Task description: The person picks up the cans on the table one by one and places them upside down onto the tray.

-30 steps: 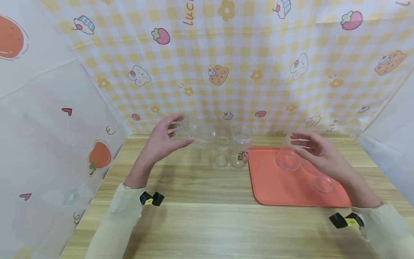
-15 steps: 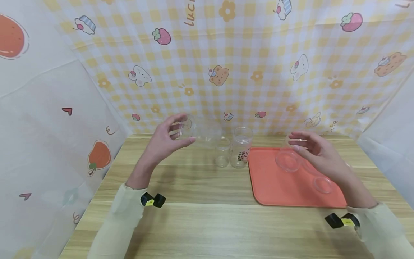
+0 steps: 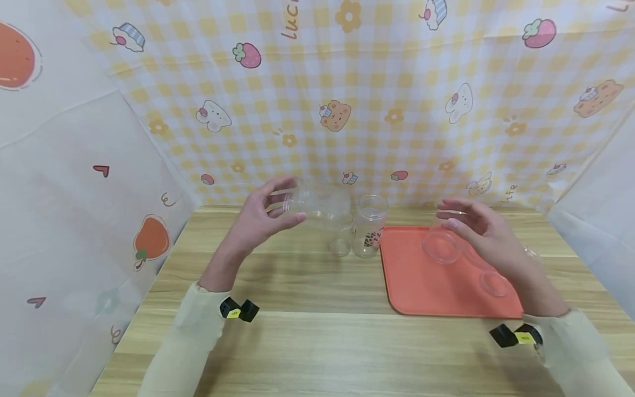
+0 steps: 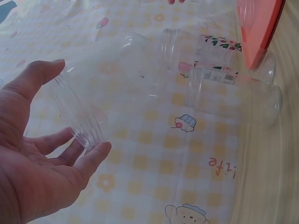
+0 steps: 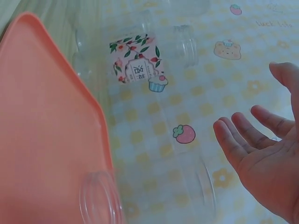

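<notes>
My left hand holds a clear wide jar by its threaded mouth, thumb on one side and fingers on the other. The jar is tipped sideways off the table, its base towards the right. In the left wrist view, the ridged neck of that jar sits between thumb and fingertips. Just beyond it stand a small clear jar and a taller jar with a floral label. Over the tray my right hand hovers, fingers loosely bent and nothing in them, as the right wrist view of the hand shows.
An orange-red tray lies on the right of the wooden table. Clear round containers stand on it, one near its back edge and a smaller round piece nearer me. A patterned cloth hangs behind.
My left hand has carried the tilted jar a little to the right, so it now overlaps the small jar in the head view. My right hand has drifted slightly left.
</notes>
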A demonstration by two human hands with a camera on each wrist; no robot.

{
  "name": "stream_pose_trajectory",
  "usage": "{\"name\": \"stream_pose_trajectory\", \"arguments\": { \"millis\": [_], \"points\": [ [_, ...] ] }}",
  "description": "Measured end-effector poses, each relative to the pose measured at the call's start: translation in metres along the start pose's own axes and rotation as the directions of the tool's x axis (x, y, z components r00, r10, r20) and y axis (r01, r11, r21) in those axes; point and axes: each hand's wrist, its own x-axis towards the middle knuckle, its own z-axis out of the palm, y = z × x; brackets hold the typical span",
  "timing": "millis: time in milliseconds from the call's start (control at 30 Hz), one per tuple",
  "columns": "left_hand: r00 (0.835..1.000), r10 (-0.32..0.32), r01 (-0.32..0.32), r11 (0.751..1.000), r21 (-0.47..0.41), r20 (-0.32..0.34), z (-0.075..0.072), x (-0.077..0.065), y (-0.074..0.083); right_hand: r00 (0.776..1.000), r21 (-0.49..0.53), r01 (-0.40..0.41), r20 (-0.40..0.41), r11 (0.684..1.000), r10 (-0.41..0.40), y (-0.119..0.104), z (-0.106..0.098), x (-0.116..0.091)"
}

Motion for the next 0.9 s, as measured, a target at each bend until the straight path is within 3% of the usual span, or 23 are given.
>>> {"name": "stream_pose_trajectory", "arguments": {
  "millis": [533, 900],
  "points": [
    [0.999, 0.036, -0.035, 0.998, -0.042, 0.019, 0.010, 0.001, -0.002, 1.000, 0.127, -0.001, 0.019, 0.992, -0.001, -0.004, 0.012, 0.008],
    [0.998, 0.056, -0.054, 0.998, -0.037, 0.039, 0.018, 0.005, -0.003, 0.997, 0.241, 0.062, 0.029, 0.969, -0.071, -0.001, 0.016, 0.013]
  ]
}}
